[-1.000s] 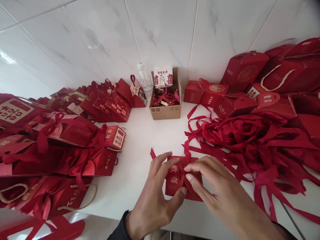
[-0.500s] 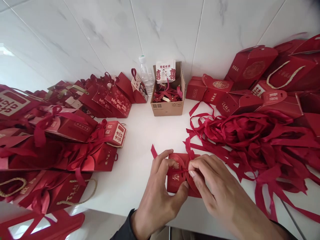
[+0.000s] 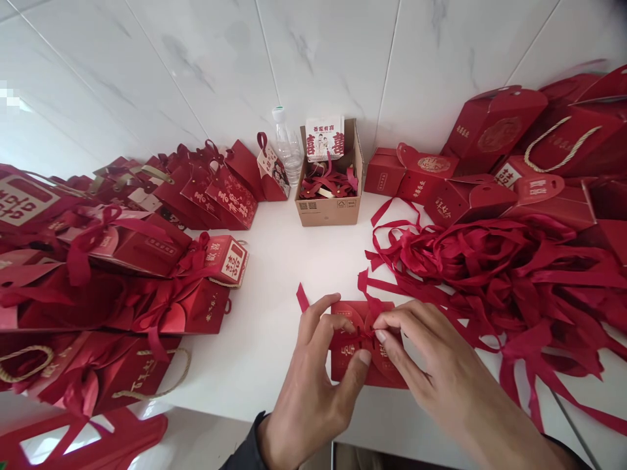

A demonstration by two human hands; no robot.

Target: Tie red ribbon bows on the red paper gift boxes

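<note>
A red gift box (image 3: pixel 344 370) with gold lettering lies on the white table, its rounded flaps meeting in the middle. A red ribbon (image 3: pixel 374 307) runs through the slots and gathers at the centre. My left hand (image 3: pixel 321 375) curves over the box's left side, its thumb pressed on the flap and its index finger by the ribbon. Thumb and index finger of my right hand (image 3: pixel 426 356) pinch the ribbon right of the centre. One ribbon end (image 3: pixel 303 298) sticks out behind my left fingers. My palms hide the box's lower corners in part.
Loose red ribbons (image 3: pixel 490 261) lie heaped on the right, before several red boxes (image 3: pixel 494 130). Ribbon-tied boxes (image 3: pixel 196 307) are stacked on the left. A cardboard box (image 3: pixel 328 212) and a plastic bottle (image 3: pixel 289 153) stand by the tiled wall. The table's front edge (image 3: pixel 215 416) is close.
My right hand has shifted slightly right, pulling the pinched ribbon with it. The upright ribbon end has sunk lower, and more of the box's right flap shows.
</note>
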